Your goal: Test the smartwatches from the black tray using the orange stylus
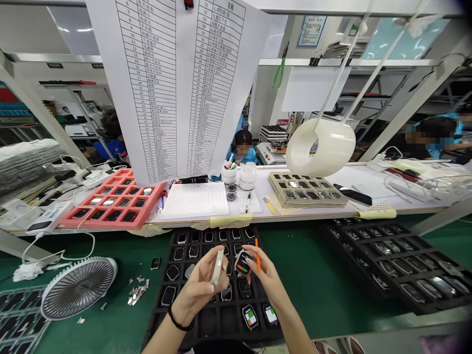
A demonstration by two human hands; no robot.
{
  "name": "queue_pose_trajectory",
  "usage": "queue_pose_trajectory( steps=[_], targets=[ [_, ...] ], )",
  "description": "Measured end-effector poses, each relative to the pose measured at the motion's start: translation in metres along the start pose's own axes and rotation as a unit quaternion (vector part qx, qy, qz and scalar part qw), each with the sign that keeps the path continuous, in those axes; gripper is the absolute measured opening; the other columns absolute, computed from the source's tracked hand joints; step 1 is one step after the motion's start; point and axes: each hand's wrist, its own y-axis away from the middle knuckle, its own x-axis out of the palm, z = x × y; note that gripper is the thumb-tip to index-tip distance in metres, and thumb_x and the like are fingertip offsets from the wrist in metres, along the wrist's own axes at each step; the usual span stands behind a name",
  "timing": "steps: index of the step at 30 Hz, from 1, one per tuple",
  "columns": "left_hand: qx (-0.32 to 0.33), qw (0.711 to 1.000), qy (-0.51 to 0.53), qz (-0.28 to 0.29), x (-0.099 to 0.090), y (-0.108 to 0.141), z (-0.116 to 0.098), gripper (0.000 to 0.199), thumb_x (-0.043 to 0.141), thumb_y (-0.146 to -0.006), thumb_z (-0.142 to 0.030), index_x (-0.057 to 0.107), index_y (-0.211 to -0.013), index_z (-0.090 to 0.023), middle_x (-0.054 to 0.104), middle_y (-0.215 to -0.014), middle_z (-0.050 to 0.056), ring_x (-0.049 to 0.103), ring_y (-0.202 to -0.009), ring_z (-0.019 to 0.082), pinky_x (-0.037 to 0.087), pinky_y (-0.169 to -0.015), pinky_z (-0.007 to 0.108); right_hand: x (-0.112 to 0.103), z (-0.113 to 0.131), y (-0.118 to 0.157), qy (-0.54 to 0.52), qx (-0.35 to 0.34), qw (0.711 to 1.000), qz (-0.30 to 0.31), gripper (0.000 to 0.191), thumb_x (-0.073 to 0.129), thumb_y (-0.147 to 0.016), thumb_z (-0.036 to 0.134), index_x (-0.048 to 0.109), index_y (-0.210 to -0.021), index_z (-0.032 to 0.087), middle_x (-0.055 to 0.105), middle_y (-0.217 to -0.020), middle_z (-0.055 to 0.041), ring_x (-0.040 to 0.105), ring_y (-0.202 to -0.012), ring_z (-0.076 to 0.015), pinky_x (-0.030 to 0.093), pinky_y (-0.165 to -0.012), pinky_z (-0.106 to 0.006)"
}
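My left hand (204, 278), a black band at its wrist, grips a light-coloured watch case (218, 267) turned edge-on, so its face is hidden. In my right hand (261, 270) is a smartwatch (243, 263) without a strap, its screen lit with coloured shapes. An orange stick (257, 254) also sits between the fingers of that hand. Both hands are above a black foam tray (208, 322) whose pockets hold several watch cases. Near its front right corner, two watches (250, 317) show lit screens.
A fan (79, 289) and small scraps (138, 292) lie on the green mat at left. Stacked black trays (401, 265) are at right. On the shelf stand a pink tray (110, 196), a beige tray (306, 191) and papers (195, 200). A printed list (177, 88) and tape roll (320, 146) hang above.
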Motion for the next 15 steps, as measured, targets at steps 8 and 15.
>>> queue_pose_trajectory(
  steps=[8, 15],
  targets=[
    [-0.04, 0.982, -0.179, -0.05, 0.001, -0.007, -0.003, 0.059, 0.08, -0.069, -0.02, 0.057, -0.124, -0.026, 0.063, -0.108, 0.005, 0.06, -0.096, 0.018, 0.045, -0.086, 0.027, -0.002, -0.008, -0.002, 0.021, -0.003, 1.0, 0.023, 0.034, 0.062, -0.085, 0.044, 0.058, -0.115, 0.028, 0.058, -0.096, -0.0034, 0.05, -0.058, -0.0109, 0.046, -0.053, -0.026],
    [-0.04, 0.959, -0.274, -0.052, 0.007, -0.01, -0.004, 0.054, 0.07, -0.081, -0.03, 0.048, -0.13, -0.023, 0.058, -0.125, 0.01, 0.054, -0.118, 0.025, 0.041, -0.1, 0.036, -0.001, -0.009, -0.001, 0.026, 0.004, 0.999, 0.028, 0.037, 0.064, -0.084, 0.043, 0.056, -0.118, 0.03, 0.057, -0.097, -0.0026, 0.049, -0.057, -0.0101, 0.046, -0.056, -0.027]
  ],
)
